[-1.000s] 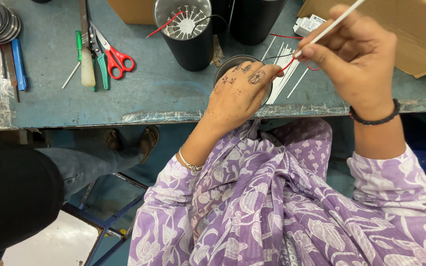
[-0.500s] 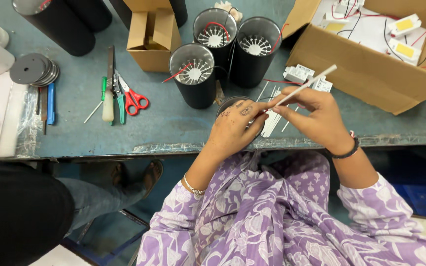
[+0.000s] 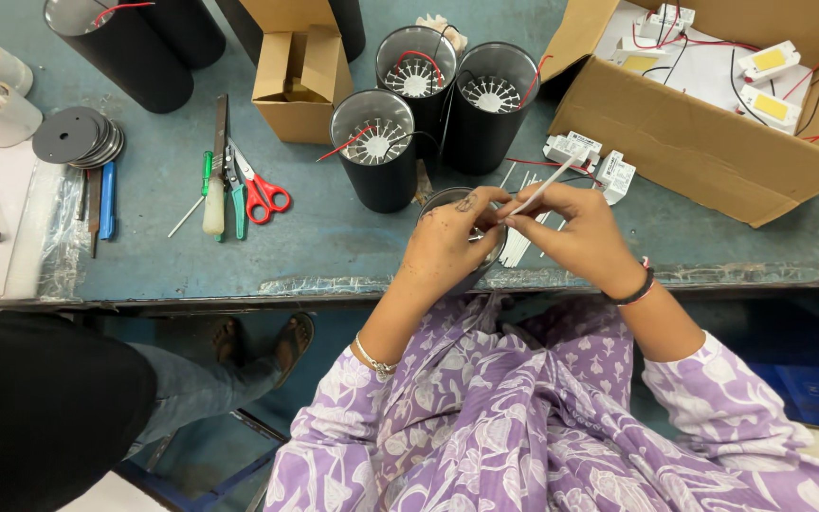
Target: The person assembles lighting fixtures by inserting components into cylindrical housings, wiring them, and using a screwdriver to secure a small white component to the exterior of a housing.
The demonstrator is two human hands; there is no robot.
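My left hand rests over the top of a black cylindrical lamp housing at the bench's front edge. My right hand pinches a thin white sleeve tube that slants up to the right. The fingertips of both hands meet over the housing's open mouth. Its inside is mostly hidden by my hands. More white tubes lie on the bench just under my right hand.
Three black housings with red wires stand behind my hands. A large cardboard box of white and yellow modules sits right; a small box behind. Red scissors, screwdrivers, grey discs lie left. Another person's legs are below the bench.
The view has tilted up the bench, showing more boxes and housings. My right hand has come down and in, bringing the white tube's lower end to my left fingers over the housing.
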